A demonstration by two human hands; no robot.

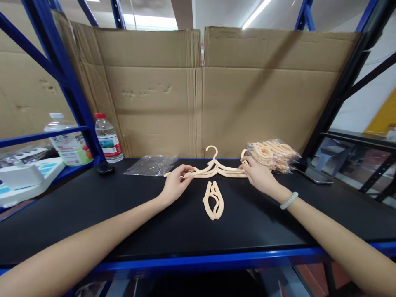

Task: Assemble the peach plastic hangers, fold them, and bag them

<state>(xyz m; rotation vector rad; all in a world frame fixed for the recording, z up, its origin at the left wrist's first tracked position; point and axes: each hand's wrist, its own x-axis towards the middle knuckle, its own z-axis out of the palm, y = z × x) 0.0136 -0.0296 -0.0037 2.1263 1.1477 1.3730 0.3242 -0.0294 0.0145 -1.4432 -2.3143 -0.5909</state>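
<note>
An unfolded cream-coloured plastic hanger (206,172) lies across the black tabletop with its hook pointing away from me. My left hand (177,183) is closed, thumb and fingers pinching the end of its left arm. At the other end, my right hand (259,175) grips the right arm, its fingertips bent over the plastic. The arms look doubled, and I cannot tell whether a second hanger lies beneath. Nearer to me, a folded hanger (219,202) of the same colour rests flat, touched by neither hand. Beyond my right hand sits a clear bag of folded hangers (272,153).
A flattened clear plastic bag (151,165) lies beyond my left hand. Further left stand a red-capped water bottle (108,140) and a black mouse-like object (105,168). A phone (314,174) lies at right. Cardboard (154,103) walls off the back; a blue rail (216,260) edges the front.
</note>
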